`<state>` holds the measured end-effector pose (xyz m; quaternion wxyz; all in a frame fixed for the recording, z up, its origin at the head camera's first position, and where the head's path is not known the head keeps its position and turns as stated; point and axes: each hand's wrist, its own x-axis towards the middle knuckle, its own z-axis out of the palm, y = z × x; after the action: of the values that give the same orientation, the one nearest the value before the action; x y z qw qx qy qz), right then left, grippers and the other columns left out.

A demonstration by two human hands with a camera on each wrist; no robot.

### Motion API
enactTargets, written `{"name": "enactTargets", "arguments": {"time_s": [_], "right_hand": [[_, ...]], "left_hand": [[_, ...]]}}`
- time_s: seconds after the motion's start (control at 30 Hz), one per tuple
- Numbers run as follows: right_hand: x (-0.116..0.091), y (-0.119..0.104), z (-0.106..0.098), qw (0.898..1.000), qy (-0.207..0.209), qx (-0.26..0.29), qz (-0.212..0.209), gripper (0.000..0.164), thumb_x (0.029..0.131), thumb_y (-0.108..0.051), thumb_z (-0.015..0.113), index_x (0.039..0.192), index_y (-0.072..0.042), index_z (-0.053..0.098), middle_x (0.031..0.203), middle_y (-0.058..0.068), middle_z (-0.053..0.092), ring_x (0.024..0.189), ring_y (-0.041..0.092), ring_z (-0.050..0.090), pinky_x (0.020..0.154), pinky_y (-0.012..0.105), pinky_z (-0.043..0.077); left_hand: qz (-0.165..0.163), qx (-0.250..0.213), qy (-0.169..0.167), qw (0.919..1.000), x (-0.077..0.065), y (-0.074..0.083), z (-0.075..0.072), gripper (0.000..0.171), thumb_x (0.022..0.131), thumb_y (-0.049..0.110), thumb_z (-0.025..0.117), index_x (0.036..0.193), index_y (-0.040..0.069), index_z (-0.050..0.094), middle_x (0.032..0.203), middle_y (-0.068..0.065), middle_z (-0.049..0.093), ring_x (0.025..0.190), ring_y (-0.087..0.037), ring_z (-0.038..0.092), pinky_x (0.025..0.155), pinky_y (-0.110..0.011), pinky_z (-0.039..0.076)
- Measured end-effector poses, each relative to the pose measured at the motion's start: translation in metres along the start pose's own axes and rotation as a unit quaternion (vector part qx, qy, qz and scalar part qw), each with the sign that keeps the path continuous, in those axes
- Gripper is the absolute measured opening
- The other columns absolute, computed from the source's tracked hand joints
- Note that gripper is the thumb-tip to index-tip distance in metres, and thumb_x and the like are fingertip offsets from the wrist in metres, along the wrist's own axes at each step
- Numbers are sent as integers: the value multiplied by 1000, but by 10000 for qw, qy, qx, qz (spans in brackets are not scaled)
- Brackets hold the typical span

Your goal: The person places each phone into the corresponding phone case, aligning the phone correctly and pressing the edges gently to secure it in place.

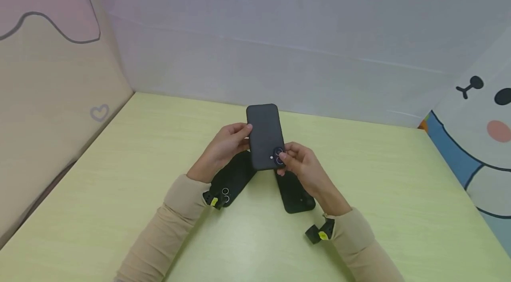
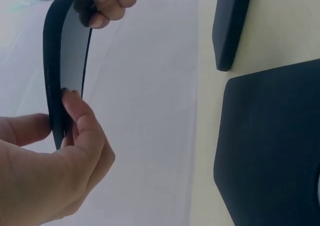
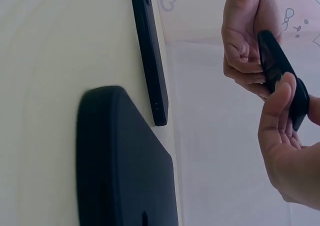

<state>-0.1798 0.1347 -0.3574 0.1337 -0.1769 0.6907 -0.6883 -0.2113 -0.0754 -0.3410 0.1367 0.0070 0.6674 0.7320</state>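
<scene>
A dark phone is held up over the table between both hands, its back with the round camera lenses facing the head camera. My left hand pinches its left edge, thumb on the back. At the lower right corner, by the lenses, my right hand grips it with thumb and fingers. In the left wrist view the screen side of the held phone reflects pale grey. Beneath the left wrist lies a black phone, lenses toward me; another black phone lies below the right hand. Both are partly covered from above.
The pale yellow-green table meets a whitish back wall. A beige side panel stands at the left, and a panel with a cartoon face at the right. Small black wrist cameras are strapped at both cuffs.
</scene>
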Motion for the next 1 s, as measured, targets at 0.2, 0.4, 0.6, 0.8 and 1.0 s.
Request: {"name": "enactTargets", "arguments": {"time_s": [0.2, 0.4, 0.6, 0.8, 1.0], "right_hand": [[3, 0, 1, 9980, 570, 278, 73, 21, 94, -4, 46, 109, 11, 43, 78, -3, 60, 63, 10, 56, 67, 24, 50], [3, -2, 2, 9957, 824, 399, 124, 23, 95, -6, 44, 112, 10, 42, 78, -5, 59, 62, 9, 57, 71, 23, 50], [4, -4, 1, 9963, 682, 516, 127, 22, 95, -8, 46, 109, 8, 42, 78, -4, 59, 63, 10, 59, 67, 23, 50], [4, -7, 0, 9967, 603, 392, 380, 28, 98, -22, 42, 107, 4, 46, 80, -2, 57, 68, 11, 59, 64, 24, 50], [6, -9, -5, 9853, 1497, 604, 563, 21, 98, -24, 41, 100, -5, 50, 76, -2, 56, 68, 12, 55, 63, 24, 48]], "left_hand": [[-86, 689, -491, 9964, -4, -4, 9, 31, 96, 19, 48, 118, -3, 51, 98, -10, 58, 81, -14, 59, 85, -32, 49], [-23, 1148, -519, 9920, -7, -6, 18, 28, 92, 15, 54, 114, -3, 51, 98, -15, 63, 77, -14, 62, 80, -33, 52], [243, 1369, -254, 9900, -11, -3, 23, 26, 91, 10, 55, 112, -5, 53, 95, -16, 62, 76, -13, 60, 73, -29, 53], [150, 1709, -397, 9844, -14, 2, 14, 31, 91, 11, 55, 118, -4, 52, 97, -15, 63, 75, -14, 57, 69, -24, 50], [205, 2058, -1043, 9728, -14, 4, 5, 33, 91, 10, 55, 120, -6, 52, 87, -10, 61, 72, -13, 55, 67, -24, 47]]}}
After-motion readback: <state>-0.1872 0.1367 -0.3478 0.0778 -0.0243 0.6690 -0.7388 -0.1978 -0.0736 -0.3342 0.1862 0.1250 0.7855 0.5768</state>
